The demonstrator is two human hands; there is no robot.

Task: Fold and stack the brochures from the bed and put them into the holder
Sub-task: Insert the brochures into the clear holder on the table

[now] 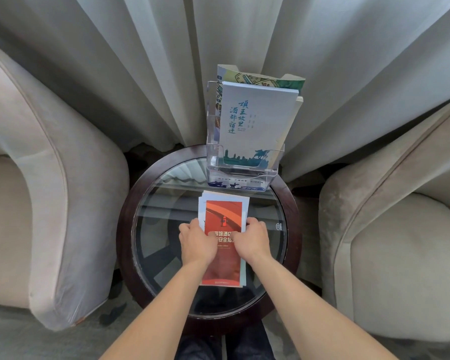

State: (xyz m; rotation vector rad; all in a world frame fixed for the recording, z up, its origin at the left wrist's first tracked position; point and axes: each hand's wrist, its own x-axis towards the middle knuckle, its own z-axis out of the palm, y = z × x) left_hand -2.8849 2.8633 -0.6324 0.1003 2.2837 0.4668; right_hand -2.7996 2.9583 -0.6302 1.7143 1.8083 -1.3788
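Note:
A stack of folded brochures (224,214), with a red-orange one on top, lies on the round glass-topped table (281,203). My left hand (196,242) grips the stack's left edge and my right hand (252,239) grips its right edge, fingers curled over the paper. Behind the stack, at the table's far edge, stands a clear plastic holder (244,165). It holds a pale blue booklet (257,120) with blue lettering and an illustrated leaflet (265,80) behind that.
Two beige armchairs flank the table, one at the left (50,203) and one at the right (400,242). Grey curtains (140,61) hang behind the holder. The table has a dark wooden rim.

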